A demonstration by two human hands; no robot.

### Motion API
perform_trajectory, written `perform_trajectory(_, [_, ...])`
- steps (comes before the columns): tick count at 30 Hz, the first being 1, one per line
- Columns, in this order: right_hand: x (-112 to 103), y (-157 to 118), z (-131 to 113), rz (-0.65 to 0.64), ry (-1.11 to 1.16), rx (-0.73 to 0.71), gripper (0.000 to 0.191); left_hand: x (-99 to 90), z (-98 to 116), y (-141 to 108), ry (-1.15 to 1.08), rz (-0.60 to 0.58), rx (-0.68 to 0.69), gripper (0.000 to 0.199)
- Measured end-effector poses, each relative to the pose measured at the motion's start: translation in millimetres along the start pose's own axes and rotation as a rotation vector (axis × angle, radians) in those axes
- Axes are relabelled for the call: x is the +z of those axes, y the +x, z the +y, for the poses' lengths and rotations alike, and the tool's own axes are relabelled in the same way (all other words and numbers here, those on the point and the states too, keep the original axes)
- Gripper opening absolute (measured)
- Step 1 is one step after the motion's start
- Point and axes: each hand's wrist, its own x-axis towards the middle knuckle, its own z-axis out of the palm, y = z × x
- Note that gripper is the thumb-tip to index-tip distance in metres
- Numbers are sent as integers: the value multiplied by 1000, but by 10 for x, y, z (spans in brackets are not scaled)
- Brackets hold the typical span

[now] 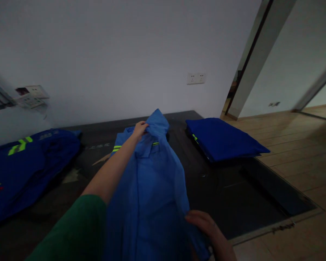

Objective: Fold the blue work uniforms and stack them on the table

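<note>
A light blue work jacket point(154, 181) with yellow-green stripes lies lengthwise in front of me on the dark table point(220, 195). My left hand point(141, 129) reaches to its far end, fingers closed on the cloth near the collar, where a flap of fabric stands up. Close to me, my right hand point(203, 223) grips the jacket's right edge, and that edge is raised in a long fold between both hands. The fingertips of the right hand are partly hidden by the cloth.
On the right of the table rests a folded dark blue garment stack point(225, 139). A crumpled dark blue garment point(29, 163) with yellow-green stripes lies at the left. Behind the table stands a white wall with a power socket point(196, 78). Wooden floor point(293, 148) extends to the right.
</note>
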Motion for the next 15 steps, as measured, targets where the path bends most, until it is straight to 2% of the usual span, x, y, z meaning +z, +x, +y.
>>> perform_trajectory(2, [174, 28, -57, -123, 16, -166, 52, -407, -184, -155, -110, 61, -52, 16])
perform_trajectory(4, [381, 34, -103, -211, 21, -256, 57, -742, -398, -340, -187, 96, -113, 15])
perform_trajectory(7, [667, 15, -144, -419, -21, -223, 59, -1073, -708, -580, -252, 113, -226, 19])
perform_trajectory(9, [786, 3, -153, -573, -75, -191, 61, -1178, -862, -670, -276, 120, -293, 31])
perform_trajectory(11, [832, 3, -163, -634, -107, -200, 59, -1201, -957, -689, -303, 119, -331, 49])
perform_trajectory(13, [809, 18, -188, -602, -92, -226, 55, -1161, -992, -646, -324, 96, -329, 62])
perform_trajectory(15, [739, 42, -231, -523, -49, -241, 53, -1085, -978, -563, -305, 53, -307, 63])
